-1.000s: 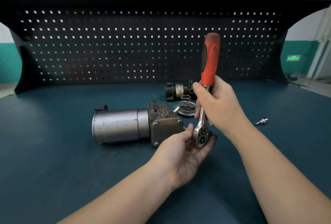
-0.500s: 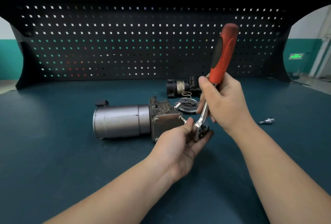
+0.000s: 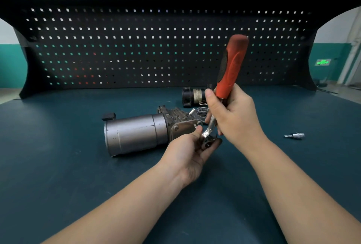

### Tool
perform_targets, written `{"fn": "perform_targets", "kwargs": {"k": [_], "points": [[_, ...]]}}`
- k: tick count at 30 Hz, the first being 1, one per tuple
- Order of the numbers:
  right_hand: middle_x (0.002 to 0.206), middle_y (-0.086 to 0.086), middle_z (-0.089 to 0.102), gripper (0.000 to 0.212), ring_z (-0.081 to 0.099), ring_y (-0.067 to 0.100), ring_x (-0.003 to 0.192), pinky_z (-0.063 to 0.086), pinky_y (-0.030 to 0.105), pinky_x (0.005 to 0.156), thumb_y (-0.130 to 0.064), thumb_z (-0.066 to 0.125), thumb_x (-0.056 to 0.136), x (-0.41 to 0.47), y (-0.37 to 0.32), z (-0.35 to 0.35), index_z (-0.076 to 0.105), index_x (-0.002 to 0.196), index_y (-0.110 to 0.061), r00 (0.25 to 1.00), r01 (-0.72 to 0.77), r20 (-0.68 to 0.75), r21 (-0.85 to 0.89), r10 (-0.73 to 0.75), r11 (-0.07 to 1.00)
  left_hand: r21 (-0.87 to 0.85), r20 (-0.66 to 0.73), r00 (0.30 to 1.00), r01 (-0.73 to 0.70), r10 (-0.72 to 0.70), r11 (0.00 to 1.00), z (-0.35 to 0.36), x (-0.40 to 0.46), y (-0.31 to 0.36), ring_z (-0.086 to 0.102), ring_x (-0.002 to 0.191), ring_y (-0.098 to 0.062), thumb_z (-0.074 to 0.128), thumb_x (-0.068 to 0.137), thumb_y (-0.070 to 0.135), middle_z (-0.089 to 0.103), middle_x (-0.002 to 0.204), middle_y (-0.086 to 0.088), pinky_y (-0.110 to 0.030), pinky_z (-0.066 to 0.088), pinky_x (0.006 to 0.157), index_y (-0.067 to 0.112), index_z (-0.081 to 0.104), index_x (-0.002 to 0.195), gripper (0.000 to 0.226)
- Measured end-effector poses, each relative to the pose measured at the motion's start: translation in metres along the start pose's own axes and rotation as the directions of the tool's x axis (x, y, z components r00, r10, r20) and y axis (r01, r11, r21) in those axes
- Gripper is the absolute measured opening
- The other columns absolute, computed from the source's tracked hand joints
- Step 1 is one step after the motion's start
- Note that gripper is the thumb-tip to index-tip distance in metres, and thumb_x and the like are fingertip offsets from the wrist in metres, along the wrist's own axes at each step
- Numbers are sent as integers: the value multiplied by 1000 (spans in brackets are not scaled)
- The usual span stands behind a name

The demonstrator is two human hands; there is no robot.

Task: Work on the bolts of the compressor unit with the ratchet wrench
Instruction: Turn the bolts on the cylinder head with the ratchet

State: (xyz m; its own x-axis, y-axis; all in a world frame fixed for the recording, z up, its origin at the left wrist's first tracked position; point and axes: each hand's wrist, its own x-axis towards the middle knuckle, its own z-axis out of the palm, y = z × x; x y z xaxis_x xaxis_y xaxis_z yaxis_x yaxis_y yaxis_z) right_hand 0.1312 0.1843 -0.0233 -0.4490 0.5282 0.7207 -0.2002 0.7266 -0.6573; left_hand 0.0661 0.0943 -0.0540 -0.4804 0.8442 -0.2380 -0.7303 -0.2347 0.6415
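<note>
The right hand grasps the ratchet wrench by its red handle, shaft rising far-right, while the left hand cups its head just right of the compressor unit, whose bolted end face is nearest

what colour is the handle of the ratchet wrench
Red-orange with a black inlay, seen in the head view; the ratchet wrench handle sticks up from the right hand.
</note>
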Motion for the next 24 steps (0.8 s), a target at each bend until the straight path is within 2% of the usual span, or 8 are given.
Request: {"fn": "perform_targets", "kwargs": {"k": [7, 10, 12, 14, 16, 18, 20, 24], "points": [[55, 3, 64, 40, 51, 13, 33, 37, 18, 36, -63, 51, 83, 8, 3, -14, 53, 74, -24, 986, -147, 102, 203, 128, 968, -14, -87, 995, 41, -42, 999, -2, 4, 0, 61, 85, -30, 48, 95, 1, 62, 89, -22, -33, 57, 46, -6, 59, 98, 14], [82, 5, 69, 61, 66, 26, 71, 53, 31, 66, -72, 27, 87, 30, 34, -66, 61, 82, -21, 867, -416, -292, 20, 404, 909, -62, -104, 990, 91, -97, 994, -2, 4, 1, 60, 82, -31, 42, 96, -3, 62, 74, -18, -28, 53, 40, -7, 57, 102, 17], [122, 15, 59, 57, 54, 34, 116, 39, 43, 98, -59, 26, 96, 34, 69, -110, 58, 120, -18, 646, -751, -423, -501, 636, 430, -74, -85, 991, 94, -100, 993, -2, 3, 3, 60, 85, -32, 40, 96, -4, 61, 75, -18, -27, 53, 41, -8, 57, 104, 19], [131, 11, 52, 47, 50, 29, 118, 35, 35, 97, -41, 31, 98, 31, 95, -128, 51, 131, -13, 390, -683, -420, -729, 820, -48, -70, -64, 993, 91, -96, 993, -1, 3, 5, 60, 85, -31, 40, 96, -4, 62, 73, -17, -27, 53, 42, -8, 58, 100, 19], [129, 11, 51, 39, 56, 24, 95, 37, 28, 67, -28, 37, 94, 27, 104, -122, 51, 125, -8, 279, -562, -350, -815, 894, -144, -58, -69, 993, 93, -97, 994, -1, 2, 3, 62, 77, -31, 41, 96, -4, 63, 68, -16, -27, 53, 42, -6, 57, 105, 19], [128, 14, 51, 36, 52, 23, 79, 27, 29, 51, -19, 41, 92, 29, 105, -109, 53, 123, -5, 296, -575, -361, -806, 884, -137, -38, -78, 991, 103, -105, 994, 0, -1, 2, 63, 69, -32, 43, 96, -2, 64, 68, -17, -29, 53, 41, -5, 57, 105, 17], [122, 12, 56, 31, 55, 26, 95, 35, 24, 59, -13, 47, 91, 32, 105, -95, 58, 119, -4, 425, -549, -343, -833, 838, -63, -10, -93, 989, 111, -111, 994, 0, -3, 1, 61, 73, -33, 44, 96, 0, 60, 77, -20, -30, 54, 40, -5, 57, 97, 14], [110, 21, 60, 23, 56, 31, 87, 40, 28, 71, -17, 61, 88, 32, 98, -62, 63, 102, 1, 749, -535, -240, -768, 617, 351, 19, -107, 986, 132, -129, 991, 2, -2, -2, 59, 77, -31, 47, 96, 2, 58, 80, -19, -31, 55, 41, -5, 56, 92, 12]]}}
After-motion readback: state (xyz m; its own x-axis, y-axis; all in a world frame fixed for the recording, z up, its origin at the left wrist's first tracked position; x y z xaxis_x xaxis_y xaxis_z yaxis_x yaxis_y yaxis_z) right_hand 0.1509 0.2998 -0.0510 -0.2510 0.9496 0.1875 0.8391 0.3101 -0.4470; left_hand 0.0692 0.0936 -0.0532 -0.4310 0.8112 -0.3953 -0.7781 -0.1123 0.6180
